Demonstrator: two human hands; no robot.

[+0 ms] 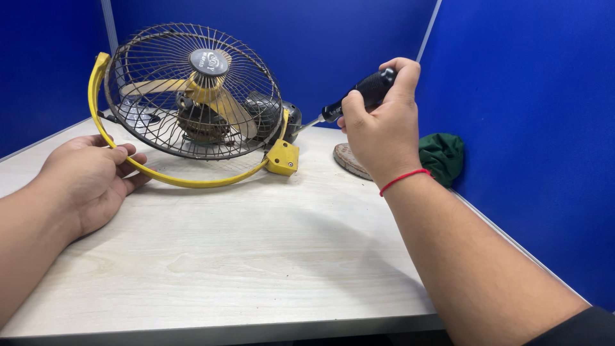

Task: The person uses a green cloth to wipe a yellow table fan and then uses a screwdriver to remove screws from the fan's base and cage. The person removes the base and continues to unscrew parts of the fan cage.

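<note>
On the counter [224, 256]: one fan [192, 96] with one yellow bracket [186, 181], one screwdriver [359, 96], one green cloth [442, 156], one round disc [349, 160]. Two hands: left hand [90, 179], right hand [378, 128].

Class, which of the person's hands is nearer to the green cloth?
Right. The right hand, gripping a screwdriver, is just left of the green cloth; the left hand rests beyond the fan.

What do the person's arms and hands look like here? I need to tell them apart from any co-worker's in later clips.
Both forearms are bare, with no gloves, rings or watch in view. The right hand has a thin red thread bracelet around the wrist, and a dark sleeve edge shows at the frame's lower right corner. The left hand and its wrist carry nothing.
</note>
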